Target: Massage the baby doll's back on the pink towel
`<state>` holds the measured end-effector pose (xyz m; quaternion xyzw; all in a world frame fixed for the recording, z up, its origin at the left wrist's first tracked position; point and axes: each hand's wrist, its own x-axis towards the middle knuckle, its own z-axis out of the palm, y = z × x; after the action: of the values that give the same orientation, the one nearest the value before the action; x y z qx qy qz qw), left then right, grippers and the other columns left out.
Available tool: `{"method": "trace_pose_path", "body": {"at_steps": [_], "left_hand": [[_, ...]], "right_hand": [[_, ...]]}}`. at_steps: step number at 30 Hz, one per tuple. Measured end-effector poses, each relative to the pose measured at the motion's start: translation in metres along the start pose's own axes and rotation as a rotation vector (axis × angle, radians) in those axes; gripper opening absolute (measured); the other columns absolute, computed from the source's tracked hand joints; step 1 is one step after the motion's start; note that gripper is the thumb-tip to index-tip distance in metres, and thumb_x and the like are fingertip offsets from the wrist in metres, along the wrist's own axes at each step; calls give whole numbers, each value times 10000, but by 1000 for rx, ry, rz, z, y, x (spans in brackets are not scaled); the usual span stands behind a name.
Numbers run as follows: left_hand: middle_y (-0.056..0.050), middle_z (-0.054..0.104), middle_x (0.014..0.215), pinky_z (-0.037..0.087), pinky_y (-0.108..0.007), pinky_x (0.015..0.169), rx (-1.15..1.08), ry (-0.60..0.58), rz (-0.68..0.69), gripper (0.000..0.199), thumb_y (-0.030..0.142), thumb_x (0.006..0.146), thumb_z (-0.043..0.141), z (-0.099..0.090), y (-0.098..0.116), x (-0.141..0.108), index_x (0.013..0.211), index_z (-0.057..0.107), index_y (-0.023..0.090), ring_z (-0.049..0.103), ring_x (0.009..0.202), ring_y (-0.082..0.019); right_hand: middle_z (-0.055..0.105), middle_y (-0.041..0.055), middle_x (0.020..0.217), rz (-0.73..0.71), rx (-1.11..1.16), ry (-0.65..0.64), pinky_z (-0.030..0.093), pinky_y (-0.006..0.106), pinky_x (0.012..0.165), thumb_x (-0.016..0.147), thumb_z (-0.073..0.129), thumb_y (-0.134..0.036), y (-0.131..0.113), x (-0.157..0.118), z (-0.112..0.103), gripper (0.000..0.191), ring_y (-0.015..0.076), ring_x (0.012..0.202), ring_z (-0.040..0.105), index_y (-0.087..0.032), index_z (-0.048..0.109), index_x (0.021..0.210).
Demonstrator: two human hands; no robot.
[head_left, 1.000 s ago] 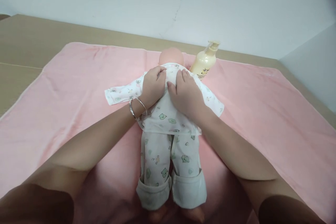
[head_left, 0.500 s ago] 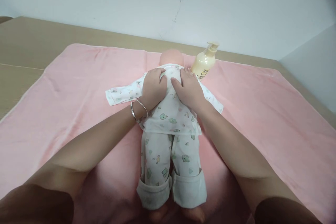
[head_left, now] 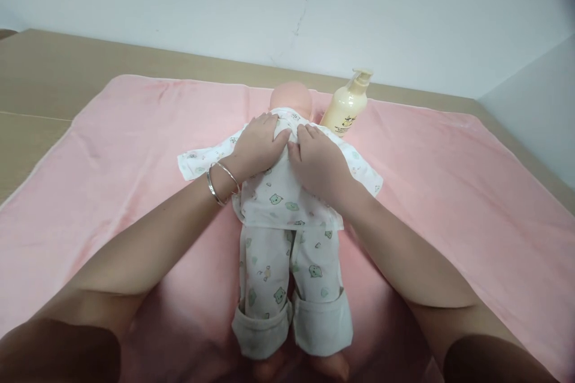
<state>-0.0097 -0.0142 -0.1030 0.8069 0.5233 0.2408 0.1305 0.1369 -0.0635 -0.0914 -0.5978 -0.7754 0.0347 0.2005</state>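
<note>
Baby doll: The baby doll (head_left: 294, 218) lies right under the fingers of both hands, stretched out on a pink blanket (head_left: 112, 191).
Left hand: The left hand (head_left: 258, 145) rests on the top part of the doll's white shirt (head_left: 269, 209). Its fingers are close together and point up toward the doll's head, and its thumb sticks out toward the middle.
Right hand: The right hand (head_left: 320, 158) rests on the shirt too, just beside the left one. Its fingers are close together, and its thumb tip is very near the other thumb.
Bangles: Two thin silver bangles (head_left: 212, 187) hang on the wrist behind the left fingers.
Doll's head: The bald head (head_left: 291, 97) is just past the fingertips.
Sleeves: One sleeve (head_left: 195, 164) reaches out past each hand.
Pants: The bear-print pants (head_left: 268, 260) are nearer to us than the fingers, with big rolled cuffs (head_left: 260, 335) and bare feet (head_left: 335, 365) poking out.
Pump bottle: The creamy yellow pump bottle (head_left: 345, 108) is beyond the right fingers, near the doll's shoulder, and its bottom is hidden.
Far away: The wooden table (head_left: 54, 72) and the cracked white wall (head_left: 179, 6) are past all the fingers.
</note>
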Motion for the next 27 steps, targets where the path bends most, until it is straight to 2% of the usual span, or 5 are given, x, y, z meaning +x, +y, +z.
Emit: {"method": "trace_pose_path", "body": {"at_steps": [7,12,16,22,27], "left_hand": [[-223,625,1390,389,-471,1247,163,129,103,428,167,990,316,8,34,-31,1278,605,38,526,1409,-305],[-134,717,1016,526,-439,1046,95,100,31,301,191,977,350,6,16,-15,900,639,161,678,1066,-276],[-116,698,876,538,-410,832,83,51,-106,329,318,1001,349,2,-1,0,833,602,191,655,854,-259],[-182,697,956,523,-467,917,214,139,-18,342,265,987,353,6,18,-19,854,649,154,660,984,-319],[-204,698,1028,518,-462,1006,260,87,58,324,184,971,361,4,27,-25,920,674,116,655,1070,-327]], "right_hand": [[617,250,1385,177,69,-150,446,551,1140,1045,310,-340,17,27,-8,446,373,1340,558,-70,593,1259],[645,260,1327,148,-29,-92,440,554,1151,1046,316,-326,-1,10,-9,427,389,1342,558,-62,624,1180],[662,230,1308,117,-34,-90,496,545,1090,1023,351,-311,-8,2,-10,372,377,1317,574,-104,623,1169],[618,221,1396,87,69,-113,427,563,1149,1039,355,-414,21,25,-2,432,369,1336,554,-113,599,1229],[598,247,1425,42,6,-88,403,565,1166,1050,325,-384,23,25,2,450,382,1383,523,-79,589,1250]]}}
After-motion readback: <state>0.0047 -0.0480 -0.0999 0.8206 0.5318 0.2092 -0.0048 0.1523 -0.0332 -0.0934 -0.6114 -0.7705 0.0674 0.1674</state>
